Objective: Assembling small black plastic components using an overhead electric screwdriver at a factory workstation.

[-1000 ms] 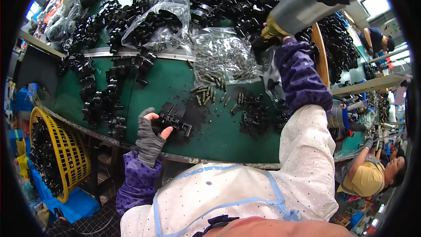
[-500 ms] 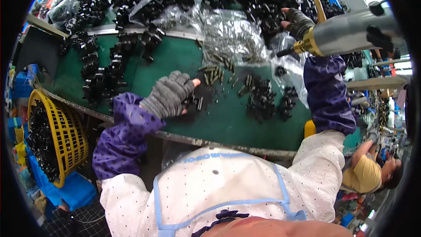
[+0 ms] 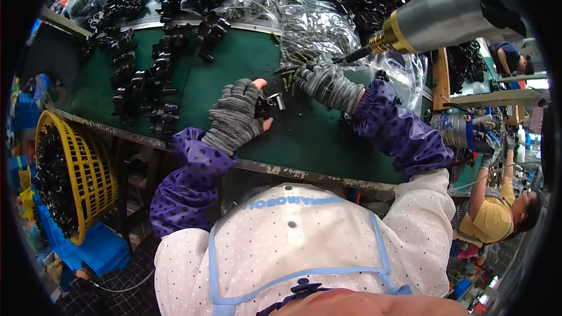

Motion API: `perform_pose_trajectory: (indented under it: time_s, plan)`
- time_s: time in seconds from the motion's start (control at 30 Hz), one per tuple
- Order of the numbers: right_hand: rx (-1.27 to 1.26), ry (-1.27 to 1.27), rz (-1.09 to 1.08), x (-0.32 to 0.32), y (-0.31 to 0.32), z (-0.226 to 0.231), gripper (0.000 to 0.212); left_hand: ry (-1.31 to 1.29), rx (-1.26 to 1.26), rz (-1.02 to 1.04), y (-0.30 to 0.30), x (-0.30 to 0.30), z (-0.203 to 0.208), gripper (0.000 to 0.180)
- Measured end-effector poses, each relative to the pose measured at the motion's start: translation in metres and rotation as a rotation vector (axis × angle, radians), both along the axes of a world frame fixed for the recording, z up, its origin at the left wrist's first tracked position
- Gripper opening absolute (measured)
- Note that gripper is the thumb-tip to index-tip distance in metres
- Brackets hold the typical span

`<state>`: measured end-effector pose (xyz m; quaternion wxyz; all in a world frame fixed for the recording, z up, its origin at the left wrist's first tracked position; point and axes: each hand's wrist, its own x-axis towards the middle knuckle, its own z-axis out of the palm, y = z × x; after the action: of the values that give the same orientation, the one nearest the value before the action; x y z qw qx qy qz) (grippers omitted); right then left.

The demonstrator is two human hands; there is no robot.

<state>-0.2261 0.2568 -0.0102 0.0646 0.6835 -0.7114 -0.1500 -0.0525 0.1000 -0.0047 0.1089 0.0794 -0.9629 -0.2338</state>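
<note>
Clamping a black part point(image 3: 263, 109), the left hand point(image 3: 235, 118) sat near the bench's point(image 3: 293, 152) front edge.
Right hand's point(image 3: 332, 85) grip couldn't be told; haste risked scattering pins point(image 3: 288, 77).

A hand could pass over the green tabletop point(image 3: 328, 152) between the rows of glossy black parts point(image 3: 167, 76) and the grey-gloved left hand point(image 3: 236, 116); beyond the grey-gloved right hand point(image 3: 332, 85), a silver cylindrical tool with brass-coloured collar point(image 3: 439, 19) blocked passage.

Blue lettering point(image 3: 280, 202) — on the white apron point(image 3: 281, 246).

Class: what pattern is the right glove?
The right glove shows grey stripes, best in the head view.
</note>
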Motion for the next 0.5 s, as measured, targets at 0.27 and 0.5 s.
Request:
perform_pose_trajectory:
  time_s: [0.27, 0.5]
  plan:
    - [-0.558, -1.208, -0.353, 0.025, -0.005, 0.042, 0.02, 0.125, -0.058, 0.032, 0.008, -0.008, 0.001, 0.064]
    - [-0.555, -0.836, -0.086, 0.036, -0.005, 0.05, 0.026, 0.186, -0.072, -0.003, 0.016, -0.013, 0.002, 0.065]
